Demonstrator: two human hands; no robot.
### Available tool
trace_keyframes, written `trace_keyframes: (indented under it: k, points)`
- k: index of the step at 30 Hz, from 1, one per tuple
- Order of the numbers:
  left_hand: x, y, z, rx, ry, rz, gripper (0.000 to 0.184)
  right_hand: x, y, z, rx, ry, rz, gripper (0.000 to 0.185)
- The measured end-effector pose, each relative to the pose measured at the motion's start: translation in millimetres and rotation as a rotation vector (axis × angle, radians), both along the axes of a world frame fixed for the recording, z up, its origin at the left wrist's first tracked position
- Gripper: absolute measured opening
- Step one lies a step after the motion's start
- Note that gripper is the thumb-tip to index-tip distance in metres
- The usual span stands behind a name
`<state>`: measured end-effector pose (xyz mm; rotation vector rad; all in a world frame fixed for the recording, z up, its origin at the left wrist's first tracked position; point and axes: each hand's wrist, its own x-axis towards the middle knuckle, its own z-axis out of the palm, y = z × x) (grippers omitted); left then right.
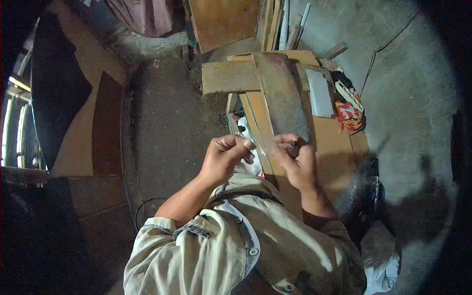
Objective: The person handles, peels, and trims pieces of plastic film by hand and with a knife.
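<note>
Both hands are raised in front of the body, a short gap apart. My left hand (pixel 227 156) is closed, thumb pressed to the curled fingers; what it holds, if anything, is too small to make out. My right hand (pixel 296 160) is curled around a small dark object (pixel 293 145) that I cannot identify, and its fingers are slightly blurred. Below and beyond the hands are a long worn board (pixel 281 88) and an orange-brown panel (pixel 258 115). A thin, clear strand or edge seems to run near the right fingers.
A white rectangular piece (pixel 319 93) lies on the boards, beside a red and yellow patterned bag (pixel 349 117). Long sticks (pixel 276 24) lean at the back. Brown panels (pixel 108 123) stand at the left. A concrete wall (pixel 408 98) is at the right.
</note>
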<state>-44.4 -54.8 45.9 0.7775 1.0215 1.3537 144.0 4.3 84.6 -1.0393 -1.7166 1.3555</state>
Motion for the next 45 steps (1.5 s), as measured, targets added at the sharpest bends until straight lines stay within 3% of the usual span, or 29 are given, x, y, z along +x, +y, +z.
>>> trace_keyframes:
  k: [2, 4, 6, 9, 20, 22, 33, 40, 41, 45]
  points:
    - [-4, -1, 3, 0.024, -0.116, 0.043, 0.022, 14, 1, 4, 0.0, 0.065, -0.022, 0.017]
    - [-9, -3, 10, -0.072, -0.079, 0.082, 0.022, 36, 4, 14, 0.119, -0.214, 0.056, 0.017]
    - [-13, -4, 7, -0.026, -0.153, 0.12, 0.021, 49, 1, 13, 0.121, -0.184, 0.047, 0.017]
    - [-17, -3, 14, -0.007, -0.154, 0.168, 0.021, 56, -7, 38, 0.293, -0.509, 0.104, 0.021]
    - [-22, -5, 27, 0.079, -0.154, 0.219, 0.015, 61, -11, 29, 0.411, -0.6, 0.154, 0.025]
    - [-21, -8, 36, -0.004, 0.039, 0.102, 0.011, 61, -8, 23, 0.424, -0.607, 0.2, 0.025]
    - [-9, -13, 19, -0.029, 0.18, -0.225, 0.006, 43, 4, 18, 0.442, -0.61, 0.293, 0.026]
    - [-4, -11, 24, 0.042, 0.192, -0.44, 0.005, 32, 7, 30, 0.425, -0.722, 0.359, 0.028]
    - [-5, -12, 22, 0.022, 0.085, -0.462, 0.005, 32, 8, 28, 0.423, -0.721, 0.357, 0.028]
    - [-6, -13, 23, 0.017, 0.073, -0.478, 0.005, 35, 12, 23, 0.477, -0.658, 0.359, 0.029]
